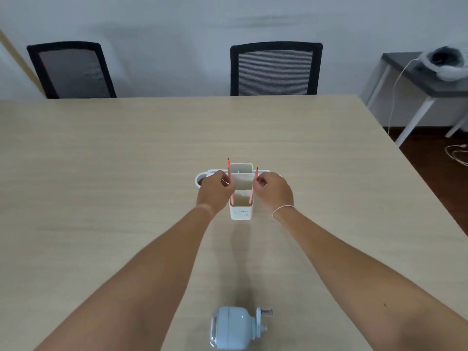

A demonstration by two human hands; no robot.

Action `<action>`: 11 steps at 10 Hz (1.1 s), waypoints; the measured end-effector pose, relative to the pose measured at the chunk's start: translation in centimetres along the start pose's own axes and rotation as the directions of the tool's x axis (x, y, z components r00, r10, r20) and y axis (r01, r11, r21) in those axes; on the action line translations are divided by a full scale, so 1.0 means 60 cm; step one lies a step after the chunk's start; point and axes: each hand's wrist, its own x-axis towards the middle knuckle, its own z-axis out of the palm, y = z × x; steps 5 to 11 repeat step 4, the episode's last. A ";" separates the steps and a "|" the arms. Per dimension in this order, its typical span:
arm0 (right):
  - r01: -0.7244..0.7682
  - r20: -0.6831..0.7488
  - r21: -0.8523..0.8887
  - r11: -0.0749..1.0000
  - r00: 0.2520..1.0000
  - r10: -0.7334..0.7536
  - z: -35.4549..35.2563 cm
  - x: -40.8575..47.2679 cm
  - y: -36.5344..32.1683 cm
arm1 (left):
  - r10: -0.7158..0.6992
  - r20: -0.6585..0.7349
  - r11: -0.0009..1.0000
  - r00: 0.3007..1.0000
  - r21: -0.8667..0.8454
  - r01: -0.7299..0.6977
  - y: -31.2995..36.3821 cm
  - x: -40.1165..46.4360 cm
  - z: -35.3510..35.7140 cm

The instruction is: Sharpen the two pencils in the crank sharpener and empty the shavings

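Two thin red pencils stand tip-up in the front compartment of a white desk organizer [241,214] in the middle of the table. My left hand [214,191] pinches the left pencil [229,169]. The right pencil [255,177] is pinched by my right hand [274,192]. Both pencils' lower ends are still inside the compartment. A pale blue crank sharpener [234,328] lies close to me at the table's front edge, its crank handle [264,315] pointing right.
The wooden table [101,173] is wide and light-coloured. Two black mesh chairs [276,69] stand at its far side. A small grey side table [415,79] with a white device and cable stands at the back right.
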 end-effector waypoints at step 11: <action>-0.028 -0.031 -0.010 1.000 0.999 0.028 -0.024 -0.002 -0.004 | -0.099 0.063 0.995 0.993 0.030 0.097 0.000 -0.003 -0.029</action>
